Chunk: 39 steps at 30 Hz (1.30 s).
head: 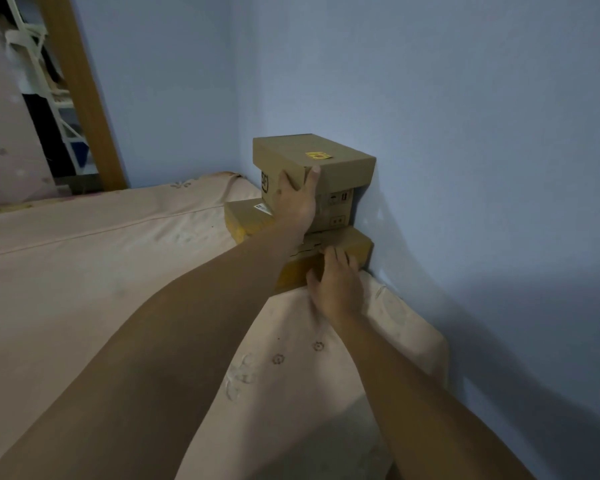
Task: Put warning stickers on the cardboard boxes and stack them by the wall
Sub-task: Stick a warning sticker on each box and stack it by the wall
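Cardboard boxes (326, 202) are stacked in the corner of the room, against the blue wall (465, 133), on a bed covered by a pale pink sheet (84, 271) with a faint flower print. A wooden door frame (80, 88) is seen at the far left. The stack is built from a low bottom box (350, 242) touching the wall, a second flat box (243, 218) just beside it on the left, a middle box (338, 209) set on them, and a top box (312, 150) that overhangs the middle one. The near corner of the top box is gripped by the left hand (295, 202), with the thumb on one face and the fingers on the other. The right hand (336, 282) is laid against the front of the bottom box, fingers spread and resting on its upper edge, nothing clamped. A yellow warning sticker (318, 155) is stuck flat on the lid of the top box.
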Each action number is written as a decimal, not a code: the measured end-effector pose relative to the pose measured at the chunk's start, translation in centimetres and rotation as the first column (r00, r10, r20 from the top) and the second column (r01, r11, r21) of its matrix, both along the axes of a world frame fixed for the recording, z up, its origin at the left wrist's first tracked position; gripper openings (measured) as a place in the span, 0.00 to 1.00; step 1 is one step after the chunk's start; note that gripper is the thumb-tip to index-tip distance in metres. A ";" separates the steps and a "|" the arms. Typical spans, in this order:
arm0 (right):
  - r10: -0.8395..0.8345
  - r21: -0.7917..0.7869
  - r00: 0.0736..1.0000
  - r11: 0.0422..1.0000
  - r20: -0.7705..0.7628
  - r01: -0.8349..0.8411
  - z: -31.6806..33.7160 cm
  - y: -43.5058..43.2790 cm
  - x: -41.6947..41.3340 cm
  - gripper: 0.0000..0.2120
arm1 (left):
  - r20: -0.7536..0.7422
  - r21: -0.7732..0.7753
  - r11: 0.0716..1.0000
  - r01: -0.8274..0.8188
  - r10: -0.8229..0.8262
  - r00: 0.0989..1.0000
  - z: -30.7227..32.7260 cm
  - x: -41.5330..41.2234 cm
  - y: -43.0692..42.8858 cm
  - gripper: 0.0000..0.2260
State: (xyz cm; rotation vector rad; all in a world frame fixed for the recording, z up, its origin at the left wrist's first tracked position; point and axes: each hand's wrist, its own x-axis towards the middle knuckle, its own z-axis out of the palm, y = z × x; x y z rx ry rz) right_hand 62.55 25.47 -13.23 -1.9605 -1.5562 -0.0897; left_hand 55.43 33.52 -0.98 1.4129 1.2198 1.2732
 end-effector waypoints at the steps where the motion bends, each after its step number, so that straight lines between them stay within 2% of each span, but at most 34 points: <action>1: -0.003 0.005 1.000 1.000 0.000 0.003 -0.1 0.0 -0.1 0.21 | -0.001 0.000 1.000 0.010 -0.010 1.000 0.1 0.0 -0.1 0.39; 7: 0.031 -0.013 0.999 0.999 -0.028 -0.031 0.1 -0.4 0.2 0.24 | 0.022 -0.032 0.999 0.034 -0.033 0.999 0.6 -0.1 -0.1 0.37; 11: 0.068 -0.090 0.988 0.993 -0.136 -0.081 0.7 -0.9 0.1 0.28 | 0.051 -0.043 0.997 0.065 -0.063 0.997 0.5 -1.4 -1.3 0.35; 13: 0.070 -0.127 0.988 0.988 -0.136 -0.087 1.4 -1.2 -0.1 0.29 | -0.023 -0.051 0.992 0.113 -0.114 0.993 0.2 -2.7 -2.3 0.33; 15: 0.063 -0.135 0.992 0.988 -0.105 -0.077 2.3 -1.5 -0.6 0.27 | -0.181 -0.076 0.990 0.117 -0.129 0.975 -0.1 -4.5 -3.2 0.32; 19: 0.104 -0.183 0.991 0.976 -0.090 -0.119 4.2 -2.2 -3.1 0.24 | -0.408 -0.057 0.995 0.080 -0.097 0.908 -0.2 -9.2 -5.0 0.20; 21: 0.158 -0.205 0.984 0.963 -0.088 -0.173 5.5 -2.9 -4.8 0.25 | -0.554 -0.014 0.996 0.084 -0.078 0.829 -0.1 -11.9 -6.2 0.13; 24: 0.212 -0.243 0.973 0.943 -0.092 -0.228 7.6 -4.3 -7.8 0.29 | -0.758 0.035 0.996 0.077 -0.023 0.651 0.0 -16.3 -7.9 0.23; 28: 0.260 -0.281 0.965 0.924 -0.041 -0.261 10.0 -5.8 -12.3 0.26 | -0.917 0.046 0.998 0.037 0.027 0.399 0.4 -22.5 -10.9 0.26; 39: 0.475 -0.282 0.875 0.855 0.092 -0.435 14.6 -11.0 -29.5 0.30 | -0.972 0.136 0.970 -0.201 0.171 0.164 3.3 -42.1 -20.6 0.26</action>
